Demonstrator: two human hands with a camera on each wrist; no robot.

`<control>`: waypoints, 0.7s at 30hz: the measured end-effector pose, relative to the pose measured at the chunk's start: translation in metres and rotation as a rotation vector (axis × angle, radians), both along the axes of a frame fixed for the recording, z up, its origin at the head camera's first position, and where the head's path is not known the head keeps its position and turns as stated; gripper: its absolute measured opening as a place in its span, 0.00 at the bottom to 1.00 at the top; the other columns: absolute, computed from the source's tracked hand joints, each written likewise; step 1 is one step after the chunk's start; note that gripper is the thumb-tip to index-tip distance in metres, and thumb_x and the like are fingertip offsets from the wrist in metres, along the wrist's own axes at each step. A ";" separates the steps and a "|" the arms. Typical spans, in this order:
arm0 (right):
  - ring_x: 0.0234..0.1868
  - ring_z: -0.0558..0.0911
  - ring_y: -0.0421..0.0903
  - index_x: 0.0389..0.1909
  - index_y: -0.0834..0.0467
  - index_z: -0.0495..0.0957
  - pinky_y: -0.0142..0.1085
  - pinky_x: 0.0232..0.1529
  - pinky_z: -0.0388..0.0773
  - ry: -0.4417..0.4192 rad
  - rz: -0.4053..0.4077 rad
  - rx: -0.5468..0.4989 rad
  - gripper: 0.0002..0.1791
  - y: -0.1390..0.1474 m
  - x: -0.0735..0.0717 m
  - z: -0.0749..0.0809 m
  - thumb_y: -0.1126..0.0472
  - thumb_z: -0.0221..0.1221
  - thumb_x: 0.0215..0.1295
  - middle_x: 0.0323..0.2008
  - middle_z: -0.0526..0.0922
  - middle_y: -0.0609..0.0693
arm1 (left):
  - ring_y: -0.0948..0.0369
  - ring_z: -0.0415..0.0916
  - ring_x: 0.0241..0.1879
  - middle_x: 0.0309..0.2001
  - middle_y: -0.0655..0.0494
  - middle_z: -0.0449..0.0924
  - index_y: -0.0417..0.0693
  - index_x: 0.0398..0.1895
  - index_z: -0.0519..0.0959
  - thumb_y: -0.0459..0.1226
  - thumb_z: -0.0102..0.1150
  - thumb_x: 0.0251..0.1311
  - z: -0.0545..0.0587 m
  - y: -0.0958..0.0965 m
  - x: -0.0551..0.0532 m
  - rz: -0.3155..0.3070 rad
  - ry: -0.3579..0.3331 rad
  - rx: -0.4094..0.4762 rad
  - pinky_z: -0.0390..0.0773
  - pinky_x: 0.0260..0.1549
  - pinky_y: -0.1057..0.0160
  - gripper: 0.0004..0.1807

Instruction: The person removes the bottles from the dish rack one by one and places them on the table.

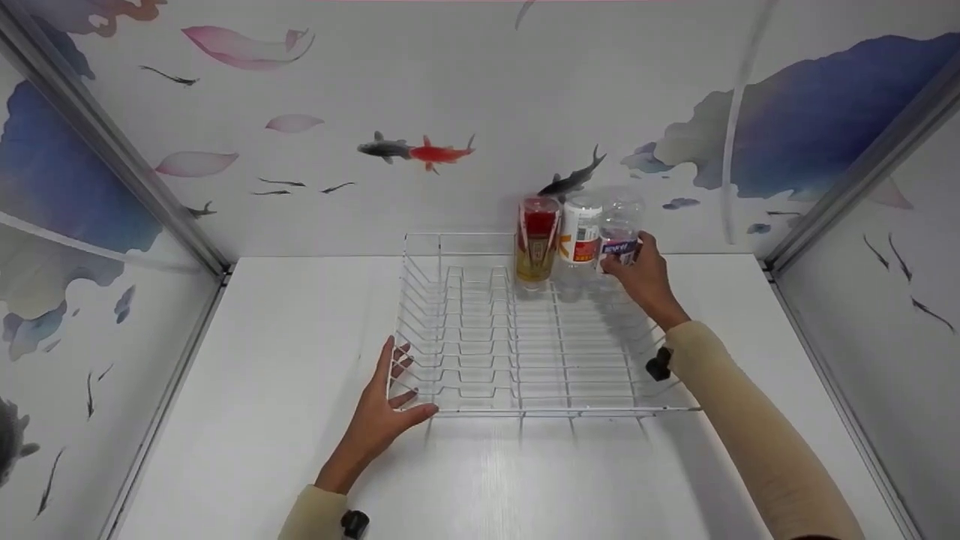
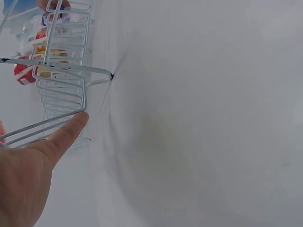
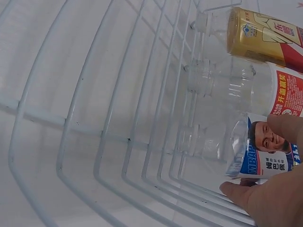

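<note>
Inside a white wire dish rack (image 1: 570, 411), several plastic bottles stand neck-down in a row at the back right. My right hand (image 1: 646, 279) grips the rightmost, a clear bottle (image 1: 619, 225) with a blue and white label, thumb and fingers on either side. The right wrist view shows that label (image 3: 270, 156) between thumb and finger. Beside it is a clear bottle with a white and red label (image 1: 581, 229), then a red and gold labelled bottle (image 1: 536, 238). My left hand (image 1: 375, 416) holds the rack's near left corner, its thumb along the front rim.
The rack rests on a white table (image 1: 300, 322) against a white back wall (image 1: 420, 202) painted with fish and petals. Side panels with metal frame posts (image 1: 180, 382) enclose the left and right. Raised wire dividers (image 1: 476, 330) run along the rack's left half.
</note>
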State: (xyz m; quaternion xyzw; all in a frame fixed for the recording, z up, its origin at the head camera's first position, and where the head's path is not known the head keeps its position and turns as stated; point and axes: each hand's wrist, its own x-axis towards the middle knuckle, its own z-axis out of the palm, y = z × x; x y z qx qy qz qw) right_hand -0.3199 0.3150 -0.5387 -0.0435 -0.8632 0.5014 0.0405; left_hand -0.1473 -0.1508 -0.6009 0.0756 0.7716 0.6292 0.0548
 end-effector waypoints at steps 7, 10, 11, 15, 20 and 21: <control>0.71 0.78 0.63 0.85 0.69 0.48 0.57 0.74 0.76 0.022 -0.006 -0.012 0.48 -0.005 0.002 0.003 0.61 0.67 0.78 0.73 0.73 0.72 | 0.40 0.60 0.83 0.87 0.41 0.54 0.55 0.93 0.39 0.43 0.87 0.56 0.001 0.000 0.000 0.001 -0.015 -0.015 0.79 0.69 0.44 0.73; 0.68 0.79 0.61 0.83 0.70 0.52 0.56 0.72 0.79 0.043 -0.022 -0.002 0.45 -0.008 0.003 0.006 0.61 0.67 0.78 0.71 0.75 0.71 | 0.40 0.60 0.83 0.87 0.42 0.54 0.56 0.93 0.39 0.44 0.88 0.55 0.002 0.001 0.000 0.000 -0.018 -0.020 0.79 0.69 0.44 0.74; 0.67 0.79 0.61 0.83 0.71 0.53 0.55 0.72 0.80 0.054 -0.029 0.000 0.44 -0.009 0.004 0.007 0.61 0.67 0.78 0.70 0.75 0.70 | 0.41 0.60 0.83 0.87 0.43 0.55 0.56 0.93 0.39 0.44 0.88 0.55 0.003 0.001 0.000 0.000 -0.022 -0.022 0.79 0.69 0.44 0.75; 0.66 0.78 0.60 0.80 0.71 0.60 0.55 0.74 0.78 0.106 -0.045 0.004 0.40 -0.011 0.007 0.013 0.59 0.68 0.78 0.69 0.76 0.68 | 0.41 0.60 0.83 0.87 0.43 0.54 0.55 0.93 0.38 0.45 0.88 0.55 0.004 0.000 0.000 0.001 -0.029 -0.021 0.79 0.70 0.45 0.75; 0.66 0.77 0.61 0.77 0.71 0.64 0.56 0.76 0.74 0.134 -0.057 0.027 0.39 -0.007 0.016 0.024 0.56 0.70 0.77 0.67 0.76 0.68 | 0.40 0.60 0.83 0.87 0.41 0.54 0.53 0.93 0.38 0.46 0.88 0.55 0.003 0.001 0.000 0.000 -0.028 -0.023 0.79 0.70 0.44 0.75; 0.65 0.77 0.60 0.77 0.71 0.64 0.56 0.76 0.75 0.134 -0.063 0.031 0.39 -0.006 0.017 0.027 0.56 0.70 0.77 0.67 0.77 0.67 | 0.41 0.60 0.83 0.87 0.41 0.55 0.53 0.93 0.38 0.46 0.88 0.54 0.003 0.000 0.000 0.000 -0.028 -0.024 0.79 0.69 0.45 0.76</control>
